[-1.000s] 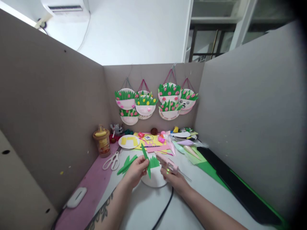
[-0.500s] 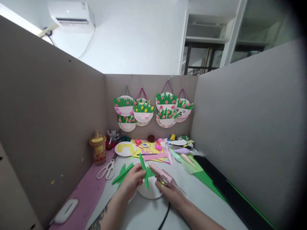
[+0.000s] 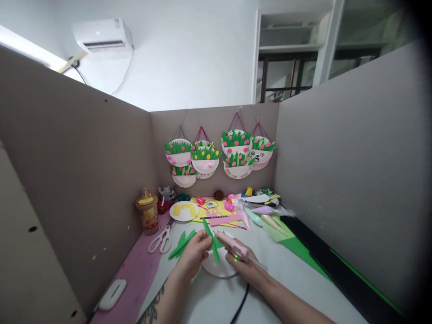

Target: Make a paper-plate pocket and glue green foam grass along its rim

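Note:
My left hand pinches a long green paper leaf upright over a white paper plate. In my right hand is a pale pink glue gun with a small green light on. Its nozzle points left, close to the leaf; whether it touches cannot be made out. More green shows on the plate behind the held leaf. Several loose green paper leaves lie on the table just left of my left hand.
White scissors and a lidded cup stand left. A plate with yellow paper, coloured paper and filled piping bags lie at the back. Decorated plates hang on the back panel. A black cable runs toward me.
The whole view has shifted, so everything appears slightly farther right. My hands keep their hold on the leaf and the glue gun, with little movement relative to the plate.

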Tool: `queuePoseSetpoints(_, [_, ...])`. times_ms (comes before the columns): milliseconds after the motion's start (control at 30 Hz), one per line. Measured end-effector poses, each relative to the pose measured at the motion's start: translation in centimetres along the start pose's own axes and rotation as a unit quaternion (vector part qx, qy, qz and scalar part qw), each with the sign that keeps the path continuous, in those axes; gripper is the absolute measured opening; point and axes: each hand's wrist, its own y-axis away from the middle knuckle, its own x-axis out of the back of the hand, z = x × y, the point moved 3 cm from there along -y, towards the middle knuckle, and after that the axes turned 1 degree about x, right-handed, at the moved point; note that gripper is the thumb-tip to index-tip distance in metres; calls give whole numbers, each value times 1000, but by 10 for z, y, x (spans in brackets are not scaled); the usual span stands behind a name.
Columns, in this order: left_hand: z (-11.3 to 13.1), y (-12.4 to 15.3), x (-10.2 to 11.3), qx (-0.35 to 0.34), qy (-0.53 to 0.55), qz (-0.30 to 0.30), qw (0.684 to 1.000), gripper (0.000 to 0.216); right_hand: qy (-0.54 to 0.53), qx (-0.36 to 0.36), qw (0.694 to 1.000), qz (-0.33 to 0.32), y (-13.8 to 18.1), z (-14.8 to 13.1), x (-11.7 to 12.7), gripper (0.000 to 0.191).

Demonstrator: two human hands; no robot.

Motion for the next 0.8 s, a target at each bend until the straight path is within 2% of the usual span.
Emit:
queuePoseSetpoints(133, [1,-2,3,10,37,37,999,42,23,23,999,-23,1,-3,-1,23])
queuePoseSetpoints(267, [-1,-6,8,11,92,47,995,39,41,30,998,-31,1,-5,-1,13])
queuePoseSetpoints(500, [-4,-9,7,7,180,-1,984,28,54,40,997,-49,7,-19,-5,11])
queuePoseSetpoints(800, [1,-4,-2,-6,222,-62,973,26,75,40,995,-55,12,-28,-12,9])
